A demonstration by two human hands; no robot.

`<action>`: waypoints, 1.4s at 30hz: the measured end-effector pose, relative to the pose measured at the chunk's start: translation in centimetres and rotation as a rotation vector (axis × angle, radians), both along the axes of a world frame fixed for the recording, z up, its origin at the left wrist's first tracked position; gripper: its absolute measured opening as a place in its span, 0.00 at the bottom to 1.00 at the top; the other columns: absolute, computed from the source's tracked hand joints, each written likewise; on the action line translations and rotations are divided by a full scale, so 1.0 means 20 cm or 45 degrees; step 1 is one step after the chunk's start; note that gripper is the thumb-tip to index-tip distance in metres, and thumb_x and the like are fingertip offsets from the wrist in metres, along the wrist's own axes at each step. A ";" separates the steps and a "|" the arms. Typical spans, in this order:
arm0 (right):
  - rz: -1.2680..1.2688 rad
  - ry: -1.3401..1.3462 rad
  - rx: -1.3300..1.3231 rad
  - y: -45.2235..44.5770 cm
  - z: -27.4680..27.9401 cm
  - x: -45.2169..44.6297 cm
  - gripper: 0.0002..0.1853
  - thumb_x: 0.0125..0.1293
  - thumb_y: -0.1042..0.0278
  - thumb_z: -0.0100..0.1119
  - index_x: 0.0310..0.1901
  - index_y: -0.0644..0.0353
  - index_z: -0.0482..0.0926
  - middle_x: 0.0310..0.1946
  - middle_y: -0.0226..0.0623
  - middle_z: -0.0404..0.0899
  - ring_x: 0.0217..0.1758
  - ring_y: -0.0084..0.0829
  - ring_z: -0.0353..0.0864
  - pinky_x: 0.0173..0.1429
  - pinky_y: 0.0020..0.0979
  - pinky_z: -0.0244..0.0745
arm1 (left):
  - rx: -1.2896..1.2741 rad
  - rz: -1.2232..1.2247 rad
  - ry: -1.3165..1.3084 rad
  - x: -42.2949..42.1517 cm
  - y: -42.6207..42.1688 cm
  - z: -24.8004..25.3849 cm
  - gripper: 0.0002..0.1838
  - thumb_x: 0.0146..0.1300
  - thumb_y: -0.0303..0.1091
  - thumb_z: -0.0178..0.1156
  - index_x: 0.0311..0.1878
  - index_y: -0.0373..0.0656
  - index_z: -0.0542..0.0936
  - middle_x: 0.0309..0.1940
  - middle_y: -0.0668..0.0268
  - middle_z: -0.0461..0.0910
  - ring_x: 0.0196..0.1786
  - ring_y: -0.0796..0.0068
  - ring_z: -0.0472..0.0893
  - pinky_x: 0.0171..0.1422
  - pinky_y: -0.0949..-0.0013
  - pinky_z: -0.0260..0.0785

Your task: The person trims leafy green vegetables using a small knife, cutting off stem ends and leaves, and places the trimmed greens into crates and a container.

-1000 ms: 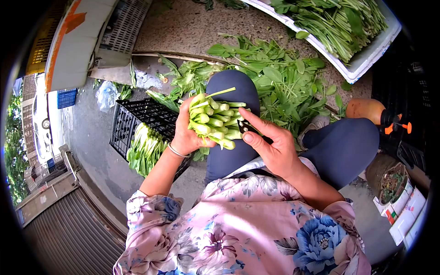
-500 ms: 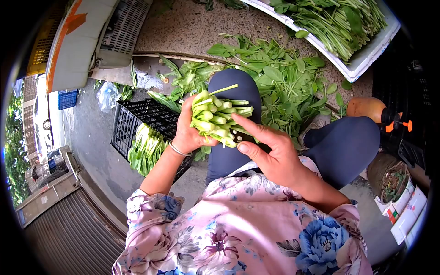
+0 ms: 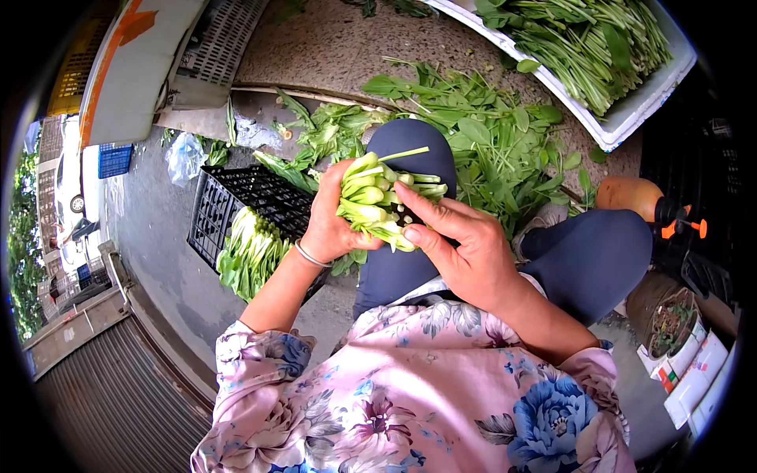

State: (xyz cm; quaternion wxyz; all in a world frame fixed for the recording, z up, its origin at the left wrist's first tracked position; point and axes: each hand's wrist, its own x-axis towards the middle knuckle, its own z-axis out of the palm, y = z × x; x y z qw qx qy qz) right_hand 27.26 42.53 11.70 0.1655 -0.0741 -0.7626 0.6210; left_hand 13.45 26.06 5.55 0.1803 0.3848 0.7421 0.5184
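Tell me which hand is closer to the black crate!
Left! The left hand, gripping the greens, shows beside the black crate; the right hand is across those greens, farther away.

No word, brand or number can be read. At four o'clock, red and green printed patches (image 3: 668,377) are borne by a white carton (image 3: 697,378), too small to be deciphered. At ten o'clock, a white panel (image 3: 118,87) is marked by an orange stripe (image 3: 101,79).
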 end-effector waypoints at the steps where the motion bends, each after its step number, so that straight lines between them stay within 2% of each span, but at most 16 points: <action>1: -0.018 -0.015 -0.062 0.00 0.00 0.00 0.19 0.58 0.71 0.59 0.53 0.53 0.75 0.36 0.43 0.79 0.33 0.33 0.80 0.37 0.27 0.74 | -0.005 0.002 0.001 0.00 0.00 0.00 0.49 0.30 0.49 0.73 0.58 0.39 0.65 0.49 0.58 0.69 0.51 0.60 0.71 0.57 0.63 0.63; 9: -0.036 -0.047 -0.283 -0.01 -0.02 -0.01 0.17 0.60 0.73 0.57 0.52 0.54 0.76 0.31 0.38 0.78 0.29 0.23 0.76 0.34 0.23 0.70 | -0.053 0.002 0.042 0.01 0.01 0.01 0.48 0.30 0.51 0.73 0.58 0.39 0.65 0.49 0.57 0.70 0.51 0.57 0.71 0.58 0.61 0.62; 11: -0.285 -0.018 -0.143 -0.03 -0.03 0.00 0.16 0.62 0.73 0.55 0.53 0.55 0.76 0.29 0.35 0.77 0.27 0.20 0.72 0.34 0.20 0.68 | -0.096 -0.001 0.077 0.01 0.01 0.01 0.48 0.30 0.51 0.73 0.57 0.39 0.66 0.49 0.57 0.70 0.51 0.57 0.71 0.58 0.61 0.62; 13: -0.609 0.036 -0.247 0.00 -0.03 -0.03 0.16 0.64 0.72 0.54 0.54 0.56 0.74 0.31 0.30 0.77 0.29 0.16 0.68 0.35 0.19 0.66 | -0.069 -0.027 0.090 0.00 0.02 0.00 0.48 0.30 0.51 0.73 0.57 0.39 0.65 0.48 0.57 0.70 0.51 0.57 0.70 0.58 0.61 0.62; 15: -0.439 -0.025 -0.222 0.11 0.01 -0.02 0.17 0.63 0.71 0.54 0.55 0.57 0.74 0.33 0.33 0.78 0.31 0.18 0.71 0.37 0.20 0.68 | -0.052 -0.047 0.111 0.00 0.02 0.00 0.49 0.30 0.51 0.73 0.58 0.40 0.65 0.48 0.57 0.70 0.51 0.57 0.70 0.58 0.61 0.62; 17: -0.070 -0.037 -0.187 0.15 0.02 -0.01 0.17 0.63 0.70 0.55 0.55 0.56 0.73 0.35 0.39 0.80 0.33 0.21 0.76 0.39 0.22 0.70 | -0.030 -0.021 0.035 0.01 0.01 -0.01 0.49 0.30 0.51 0.73 0.58 0.39 0.65 0.48 0.57 0.70 0.51 0.58 0.71 0.57 0.61 0.62; 20: 0.272 -0.140 -0.113 0.20 0.03 -0.04 0.19 0.60 0.69 0.56 0.54 0.55 0.74 0.38 0.46 0.80 0.37 0.29 0.81 0.43 0.25 0.73 | -0.036 -0.016 -0.012 0.01 0.02 -0.01 0.50 0.30 0.51 0.73 0.59 0.39 0.64 0.48 0.57 0.69 0.51 0.59 0.71 0.57 0.61 0.63; 23: 0.383 -0.066 -0.052 0.23 0.02 -0.10 0.19 0.60 0.68 0.56 0.54 0.53 0.74 0.37 0.44 0.80 0.36 0.29 0.81 0.43 0.27 0.73 | -0.056 -0.008 0.023 0.01 0.00 -0.02 0.50 0.29 0.49 0.73 0.59 0.39 0.64 0.49 0.58 0.69 0.51 0.59 0.71 0.57 0.61 0.62; 24: 0.458 -0.199 -0.037 0.26 0.03 -0.12 0.20 0.58 0.67 0.57 0.54 0.50 0.74 0.39 0.42 0.80 0.38 0.29 0.81 0.45 0.28 0.73 | -0.077 0.001 -0.009 0.01 0.01 -0.01 0.50 0.29 0.49 0.73 0.59 0.40 0.64 0.49 0.58 0.69 0.51 0.59 0.71 0.58 0.61 0.62; 27: 0.593 -0.272 -0.061 0.30 0.08 -0.18 0.20 0.57 0.67 0.57 0.54 0.47 0.75 0.41 0.41 0.80 0.38 0.31 0.81 0.47 0.28 0.72 | -0.087 0.025 -0.061 0.01 0.01 -0.02 0.50 0.28 0.50 0.73 0.59 0.41 0.65 0.50 0.58 0.69 0.52 0.58 0.71 0.58 0.61 0.62; 31: 0.723 -0.335 0.031 0.33 0.11 -0.24 0.19 0.57 0.67 0.57 0.53 0.47 0.76 0.40 0.39 0.81 0.39 0.28 0.81 0.47 0.27 0.72 | -0.105 0.020 -0.032 0.00 0.00 -0.02 0.51 0.27 0.51 0.73 0.59 0.41 0.64 0.49 0.57 0.69 0.52 0.57 0.70 0.59 0.60 0.61; 36: 0.676 -0.250 -0.084 0.31 0.04 -0.26 0.18 0.57 0.65 0.57 0.51 0.47 0.77 0.39 0.40 0.81 0.38 0.30 0.82 0.46 0.27 0.72 | -0.229 0.023 -0.133 0.00 0.00 0.02 0.52 0.26 0.52 0.73 0.59 0.41 0.64 0.50 0.57 0.69 0.52 0.57 0.70 0.59 0.60 0.60; 39: 0.622 -0.277 -0.064 0.29 0.05 -0.25 0.17 0.57 0.64 0.58 0.49 0.47 0.78 0.36 0.40 0.81 0.36 0.31 0.82 0.44 0.26 0.73 | -0.284 0.053 -0.231 0.00 -0.01 0.01 0.52 0.27 0.53 0.73 0.60 0.41 0.64 0.50 0.57 0.69 0.53 0.56 0.70 0.60 0.60 0.60; 41: 0.487 -0.297 0.102 0.27 0.06 -0.24 0.15 0.57 0.63 0.59 0.48 0.48 0.79 0.30 0.36 0.81 0.32 0.29 0.81 0.40 0.25 0.72 | -0.241 0.032 -0.184 0.00 -0.01 0.01 0.52 0.28 0.54 0.72 0.60 0.41 0.64 0.50 0.57 0.69 0.52 0.56 0.70 0.59 0.59 0.60; 42: 0.487 -0.297 0.102 0.26 0.06 -0.24 0.15 0.57 0.63 0.59 0.48 0.48 0.79 0.30 0.36 0.81 0.32 0.29 0.81 0.40 0.25 0.72 | -0.227 0.025 -0.169 0.00 0.00 0.01 0.52 0.28 0.54 0.72 0.60 0.41 0.64 0.50 0.57 0.69 0.52 0.56 0.70 0.59 0.59 0.60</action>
